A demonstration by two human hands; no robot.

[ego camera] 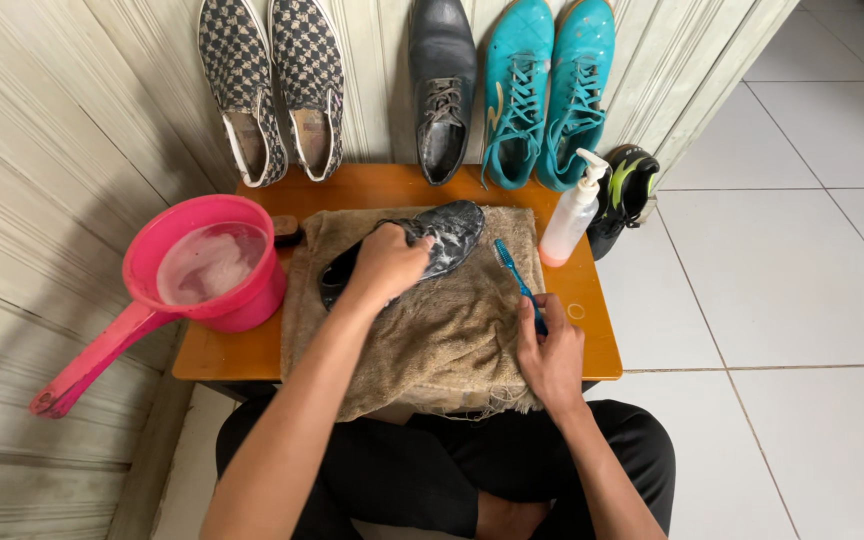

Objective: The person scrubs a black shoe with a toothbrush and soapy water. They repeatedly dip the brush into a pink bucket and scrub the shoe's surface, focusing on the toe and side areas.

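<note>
A black leather shoe (447, 232), covered in soap foam, lies on a brown towel (442, 330) spread over a small orange table (592, 340). My left hand (384, 265) grips the shoe around its middle and holds it down. My right hand (550, 350) rests on the towel to the right, closed around the handle of a blue toothbrush (514, 272). The brush head points up and away, just right of the shoe's toe, not touching it.
A pink dipper (182, 290) with soapy water sits at the table's left. A pump bottle (572, 212) stands at the right. Checkered slip-ons (272, 85), a black dress shoe (442, 85), teal sports shoes (547, 90) and a black-green shoe (627, 195) lean against the wall.
</note>
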